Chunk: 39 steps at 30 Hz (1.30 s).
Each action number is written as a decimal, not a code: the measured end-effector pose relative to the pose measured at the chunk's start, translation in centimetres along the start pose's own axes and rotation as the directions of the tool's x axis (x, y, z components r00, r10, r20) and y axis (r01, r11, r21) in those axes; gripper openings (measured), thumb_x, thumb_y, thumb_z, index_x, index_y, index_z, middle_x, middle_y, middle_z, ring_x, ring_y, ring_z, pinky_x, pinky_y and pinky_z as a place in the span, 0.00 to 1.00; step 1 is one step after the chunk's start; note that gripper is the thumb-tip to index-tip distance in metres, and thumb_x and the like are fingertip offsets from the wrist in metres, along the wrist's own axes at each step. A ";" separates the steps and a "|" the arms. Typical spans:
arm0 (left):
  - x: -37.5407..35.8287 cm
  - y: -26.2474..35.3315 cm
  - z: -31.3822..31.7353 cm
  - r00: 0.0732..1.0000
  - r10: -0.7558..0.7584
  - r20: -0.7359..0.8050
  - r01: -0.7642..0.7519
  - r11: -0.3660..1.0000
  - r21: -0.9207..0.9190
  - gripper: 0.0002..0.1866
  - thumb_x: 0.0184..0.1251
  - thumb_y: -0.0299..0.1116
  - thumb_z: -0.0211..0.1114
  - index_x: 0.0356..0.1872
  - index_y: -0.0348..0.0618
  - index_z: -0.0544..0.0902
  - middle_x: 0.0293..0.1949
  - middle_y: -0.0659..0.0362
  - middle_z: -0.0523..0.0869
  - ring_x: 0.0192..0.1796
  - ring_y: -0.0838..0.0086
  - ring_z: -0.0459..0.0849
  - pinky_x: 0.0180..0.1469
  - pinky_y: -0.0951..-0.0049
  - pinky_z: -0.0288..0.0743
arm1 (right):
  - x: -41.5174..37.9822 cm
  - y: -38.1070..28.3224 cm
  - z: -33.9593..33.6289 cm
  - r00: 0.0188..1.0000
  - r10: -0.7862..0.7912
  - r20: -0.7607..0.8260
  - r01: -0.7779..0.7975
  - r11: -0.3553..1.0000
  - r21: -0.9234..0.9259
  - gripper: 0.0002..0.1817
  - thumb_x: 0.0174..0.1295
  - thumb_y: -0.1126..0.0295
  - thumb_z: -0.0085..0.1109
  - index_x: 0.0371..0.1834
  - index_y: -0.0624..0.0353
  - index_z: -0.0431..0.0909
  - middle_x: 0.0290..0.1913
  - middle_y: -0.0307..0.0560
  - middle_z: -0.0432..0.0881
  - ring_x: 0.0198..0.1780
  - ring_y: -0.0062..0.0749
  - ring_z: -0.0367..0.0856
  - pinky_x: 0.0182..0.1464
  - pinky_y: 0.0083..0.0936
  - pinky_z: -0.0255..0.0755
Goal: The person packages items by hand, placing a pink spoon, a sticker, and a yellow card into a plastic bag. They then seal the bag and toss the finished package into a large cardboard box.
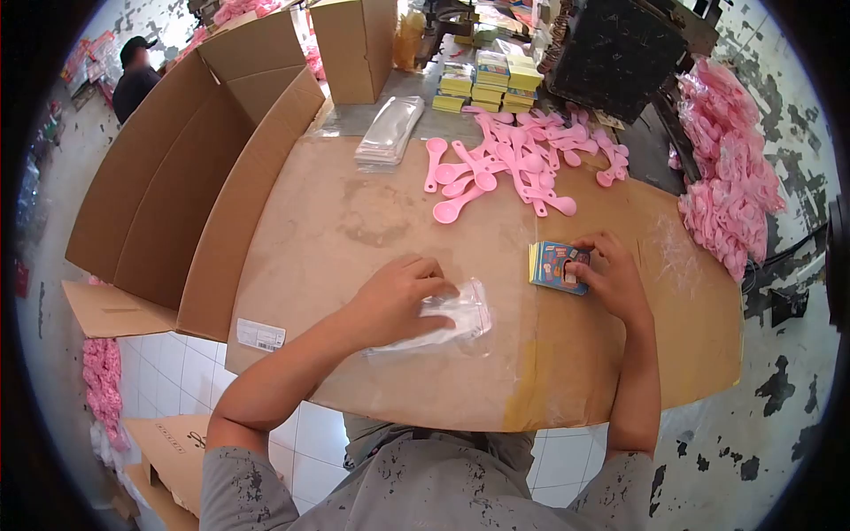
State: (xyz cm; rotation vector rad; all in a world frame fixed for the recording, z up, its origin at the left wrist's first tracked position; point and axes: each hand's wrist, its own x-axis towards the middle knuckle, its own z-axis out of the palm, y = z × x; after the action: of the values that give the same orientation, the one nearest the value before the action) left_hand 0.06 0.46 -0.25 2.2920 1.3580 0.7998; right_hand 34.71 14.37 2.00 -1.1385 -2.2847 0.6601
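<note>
Touching clear plastic bags [474,311] at centre with left hand [400,296] loosely spread-fingered; right of centre, touching a rectangular blue-faced, yellow-edged card stack [551,264] with right hand [614,276], cannot tell whether gripping.

Glossy clear plastic bag [476,311], printed paper cards [553,265], smooth plastic spoons [509,157], matt, stained cardboard table cover [354,274].

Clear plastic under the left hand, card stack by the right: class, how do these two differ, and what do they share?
The clear plastic is see-through; the card stack is opaque, printed blue on top. The clear plastic looks thin and wrinkled, while the card stack is thicker and squared-off. Both lie on the brown cardboard.
</note>
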 end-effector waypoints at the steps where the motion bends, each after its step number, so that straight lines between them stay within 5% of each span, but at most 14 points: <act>1: 0.0 -0.3 0.2 1.000 -0.008 0.005 0.008 1.000 -0.026 0.14 0.58 0.31 0.81 0.44 0.44 0.90 0.42 0.56 0.85 0.49 0.62 0.86 0.51 0.63 0.80 | 0.0 0.3 0.1 1.000 0.007 -0.016 -0.007 1.000 0.008 0.16 0.61 0.72 0.73 0.51 0.65 0.85 0.46 0.52 0.84 0.51 0.46 0.83 0.57 0.37 0.75; 8: 0.3 -0.4 0.1 0.996 -0.022 -0.089 0.004 0.982 -0.190 0.09 0.61 0.27 0.78 0.39 0.42 0.85 0.42 0.57 0.85 0.48 0.59 0.85 0.52 0.60 0.79 | -0.2 -0.3 -0.1 0.996 0.053 -0.077 -0.039 0.984 0.171 0.10 0.62 0.76 0.74 0.41 0.65 0.82 0.44 0.44 0.84 0.45 0.30 0.84 0.51 0.33 0.76; 11: 0.2 -0.4 0.3 0.995 -0.049 -0.085 0.026 0.967 -0.255 0.11 0.62 0.26 0.77 0.41 0.42 0.83 0.41 0.57 0.85 0.45 0.62 0.85 0.50 0.62 0.79 | -1.0 -2.8 1.4 0.990 0.142 0.021 -0.106 0.623 0.775 0.08 0.63 0.78 0.73 0.42 0.63 0.83 0.43 0.40 0.84 0.44 0.22 0.84 0.46 0.29 0.78; 14: -0.1 0.2 0.4 0.967 -0.253 0.019 0.235 0.866 -0.441 0.16 0.64 0.22 0.77 0.50 0.41 0.83 0.43 0.61 0.84 0.47 0.72 0.84 0.51 0.70 0.79 | -1.7 -4.4 3.5 0.976 0.040 0.214 -0.205 0.493 0.846 0.08 0.64 0.79 0.72 0.44 0.63 0.85 0.42 0.41 0.85 0.45 0.24 0.86 0.44 0.26 0.79; 17: -0.1 0.5 0.2 0.921 -0.384 0.071 0.356 0.752 -0.555 0.25 0.65 0.19 0.77 0.62 0.42 0.81 0.45 0.65 0.83 0.47 0.82 0.81 0.51 0.77 0.79 | -1.1 -5.5 4.1 0.925 -0.264 0.273 0.174 0.934 0.313 0.07 0.65 0.78 0.70 0.45 0.61 0.87 0.42 0.44 0.85 0.44 0.33 0.89 0.44 0.29 0.80; 20: -0.1 0.2 0.1 0.908 -0.415 0.062 0.355 0.682 -0.639 0.32 0.65 0.18 0.76 0.71 0.42 0.78 0.46 0.66 0.82 0.45 0.85 0.79 0.50 0.78 0.78 | -1.6 -5.8 5.2 0.919 -0.313 0.242 0.284 0.948 0.147 0.07 0.65 0.75 0.70 0.45 0.60 0.88 0.43 0.47 0.85 0.42 0.41 0.87 0.45 0.33 0.81; 29: -0.1 -0.6 0.3 0.883 -0.465 0.060 0.371 0.614 -0.697 0.21 0.74 0.22 0.71 0.65 0.34 0.80 0.46 0.61 0.88 0.47 0.82 0.85 0.49 0.79 0.80 | -1.6 -5.4 4.8 0.919 -0.299 0.259 0.264 0.951 0.159 0.10 0.63 0.78 0.65 0.47 0.61 0.88 0.45 0.48 0.85 0.42 0.42 0.87 0.46 0.35 0.81; 35: 0.0 -0.7 -1.0 0.902 -0.424 0.085 0.273 0.405 -0.872 0.16 0.75 0.25 0.71 0.59 0.35 0.81 0.47 0.54 0.92 0.45 0.76 0.91 0.45 0.76 0.84 | -1.4 -5.4 4.4 0.947 -0.227 0.226 0.171 0.955 0.244 0.14 0.65 0.81 0.65 0.53 0.61 0.86 0.47 0.43 0.86 0.44 0.27 0.86 0.46 0.25 0.81; 38: 0.1 0.8 -1.5 0.897 -0.421 0.133 0.308 0.382 -0.871 0.20 0.74 0.23 0.71 0.63 0.34 0.78 0.43 0.54 0.93 0.44 0.76 0.92 0.49 0.76 0.85 | -1.8 -6.6 5.5 0.999 0.030 0.016 -0.034 0.767 0.641 0.16 0.70 0.79 0.66 0.60 0.62 0.83 0.50 0.41 0.86 0.49 0.21 0.85 0.49 0.23 0.81; 39: 0.2 1.3 -1.4 0.894 -0.424 0.143 0.319 0.378 -0.869 0.22 0.74 0.22 0.71 0.65 0.33 0.76 0.41 0.54 0.94 0.45 0.76 0.92 0.50 0.76 0.85 | -1.8 -6.5 5.4 0.999 0.034 -0.012 -0.019 0.766 0.643 0.17 0.71 0.78 0.66 0.62 0.62 0.82 0.50 0.41 0.85 0.50 0.21 0.85 0.50 0.23 0.81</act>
State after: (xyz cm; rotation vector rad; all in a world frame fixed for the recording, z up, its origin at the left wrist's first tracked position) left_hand 0.08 0.03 1.64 1.0615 1.0303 1.1157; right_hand 28.46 8.34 1.51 -0.8205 -1.7760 1.3087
